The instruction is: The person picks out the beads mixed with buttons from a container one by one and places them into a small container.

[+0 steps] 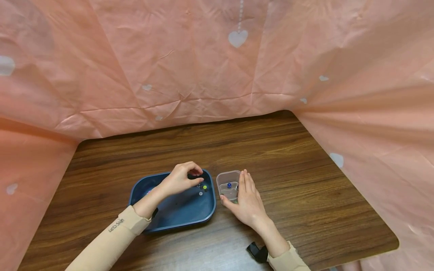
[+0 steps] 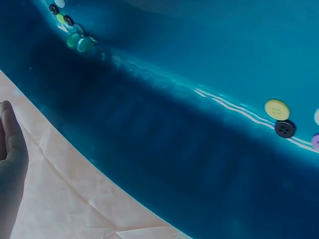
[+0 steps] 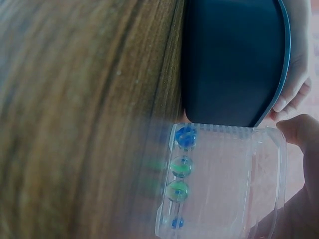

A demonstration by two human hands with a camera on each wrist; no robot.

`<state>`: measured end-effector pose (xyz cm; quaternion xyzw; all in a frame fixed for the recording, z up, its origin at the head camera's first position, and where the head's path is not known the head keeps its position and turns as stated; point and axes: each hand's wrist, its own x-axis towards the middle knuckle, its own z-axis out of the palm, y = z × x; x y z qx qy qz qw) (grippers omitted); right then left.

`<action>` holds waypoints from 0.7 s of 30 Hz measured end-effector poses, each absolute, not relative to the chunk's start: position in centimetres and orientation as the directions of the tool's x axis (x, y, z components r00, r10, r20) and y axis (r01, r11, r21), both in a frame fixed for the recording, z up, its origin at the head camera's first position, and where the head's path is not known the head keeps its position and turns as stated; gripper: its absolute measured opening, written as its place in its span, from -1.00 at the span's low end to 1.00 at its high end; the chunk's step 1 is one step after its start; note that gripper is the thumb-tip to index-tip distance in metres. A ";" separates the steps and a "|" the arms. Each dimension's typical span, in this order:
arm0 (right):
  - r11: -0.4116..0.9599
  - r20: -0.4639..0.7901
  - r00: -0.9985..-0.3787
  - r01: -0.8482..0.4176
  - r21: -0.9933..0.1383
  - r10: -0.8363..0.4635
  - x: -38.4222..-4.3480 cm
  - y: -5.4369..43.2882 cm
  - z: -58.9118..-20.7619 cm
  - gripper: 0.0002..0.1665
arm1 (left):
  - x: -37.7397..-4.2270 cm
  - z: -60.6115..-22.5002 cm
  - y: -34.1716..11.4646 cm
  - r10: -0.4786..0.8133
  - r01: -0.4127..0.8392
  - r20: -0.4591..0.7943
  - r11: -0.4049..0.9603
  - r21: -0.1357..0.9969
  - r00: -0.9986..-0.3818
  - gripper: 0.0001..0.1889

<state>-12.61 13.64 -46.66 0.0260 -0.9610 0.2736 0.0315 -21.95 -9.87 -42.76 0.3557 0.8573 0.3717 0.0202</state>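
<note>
My left hand (image 1: 181,178) hovers above the far right part of a blue tray (image 1: 179,218), thumb and fingers apart and curved. I see nothing between them. Below it in the tray lie small buttons, among them a yellow button (image 1: 205,187). Against the right and near sides of a clear plastic container (image 1: 223,177) rests my right hand (image 1: 249,203). Its fingers are straight and together, and its thumb touches the near left rim. Inside the container are a blue marble (image 3: 186,137), a green-swirled marble (image 3: 181,167) and others.
Tray and container stand side by side on a brown wooden table (image 1: 305,195). In the left wrist view, the tray holds another yellow button (image 2: 277,109), a black button (image 2: 285,129) and green marbles (image 2: 85,44). A pink heart-patterned cloth (image 1: 190,67) surrounds the table's back and sides.
</note>
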 end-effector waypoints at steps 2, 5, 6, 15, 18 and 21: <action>0.847 0.070 -0.997 -0.066 -0.528 -0.034 -12.6 13.6 -46.6 0.23 | -21.9 -42.8 -10.0 0.621 0.589 0.226 0.475 0.654 -0.751 -0.82; 0.843 0.062 -0.997 -0.063 -0.535 -0.035 -12.6 13.6 -46.6 0.23 | -21.9 -43.0 -10.3 0.617 0.583 0.221 0.479 0.656 -0.755 -0.83; 0.842 0.060 -0.998 -0.062 -0.536 -0.035 -12.5 13.6 -46.6 0.23 | -21.9 -43.0 -10.4 0.616 0.581 0.219 0.481 0.656 -0.756 -0.83; 0.838 0.055 -0.998 -0.057 -0.543 -0.033 -12.5 13.6 -46.6 0.22 | -21.9 -43.3 -11.3 0.608 0.562 0.195 0.499 0.660 -0.770 -0.81; 0.838 0.061 -0.998 -0.061 -0.542 -0.033 -12.6 13.6 -46.6 0.22 | -21.9 -43.4 -11.6 0.605 0.556 0.186 0.510 0.657 -0.774 -0.81; 0.839 0.064 -0.997 -0.064 -0.540 -0.035 -12.6 13.6 -46.6 0.22 | -22.0 -43.7 -11.9 0.605 0.553 0.177 0.521 0.650 -0.777 -0.80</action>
